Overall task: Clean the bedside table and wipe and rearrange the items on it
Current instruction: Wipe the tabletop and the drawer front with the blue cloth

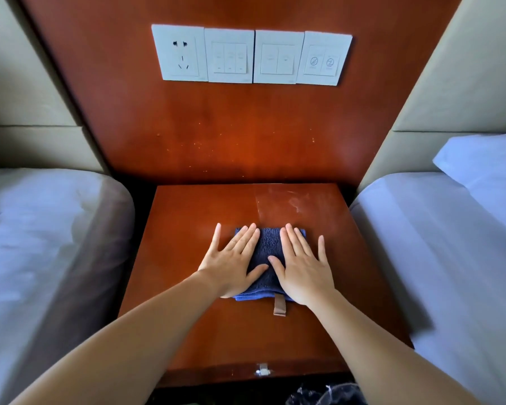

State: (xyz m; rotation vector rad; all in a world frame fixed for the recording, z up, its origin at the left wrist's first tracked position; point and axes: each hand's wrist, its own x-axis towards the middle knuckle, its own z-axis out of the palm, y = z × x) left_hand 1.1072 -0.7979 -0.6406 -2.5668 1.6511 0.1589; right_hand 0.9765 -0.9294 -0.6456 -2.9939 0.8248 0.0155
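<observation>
My left hand (pixel 231 258) and right hand (pixel 301 267) lay flat, fingers straight and spread. They pressed a folded dark blue cloth (pixel 268 249) at the middle of the red-brown bedside table (pixel 319 331), curled round nothing. A pale dusty patch (pixel 289 203) showed on the far right of the top. To wipe well, I judged the cloth should go there under even pressure, in overlapping passes reaching the edges.
</observation>
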